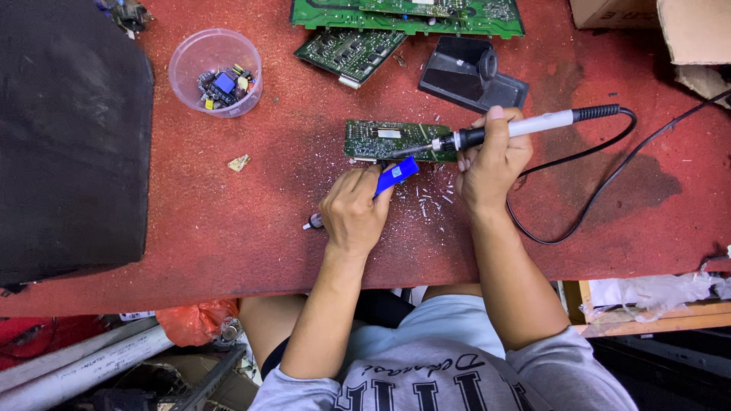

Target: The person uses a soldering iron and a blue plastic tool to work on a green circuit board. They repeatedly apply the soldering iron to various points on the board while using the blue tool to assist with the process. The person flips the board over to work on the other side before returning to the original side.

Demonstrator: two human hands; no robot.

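Observation:
A small green circuit board (384,139) lies flat on the red table top (251,228). My right hand (493,160) grips a soldering iron (525,125) with a white and black handle, its metal tip resting on the board's near edge. My left hand (354,211) holds a blue desoldering pump (396,175) tilted so its blue end points at the same spot on the board; its white plunger end sticks out behind the hand. The iron's black cable (594,198) loops off to the right.
A clear plastic cup (215,72) of loose electronic parts stands at the back left. More green circuit boards (403,23) and a black soldering stand (470,74) lie behind. A large black block (68,137) fills the left. Cardboard boxes (670,23) sit at the back right.

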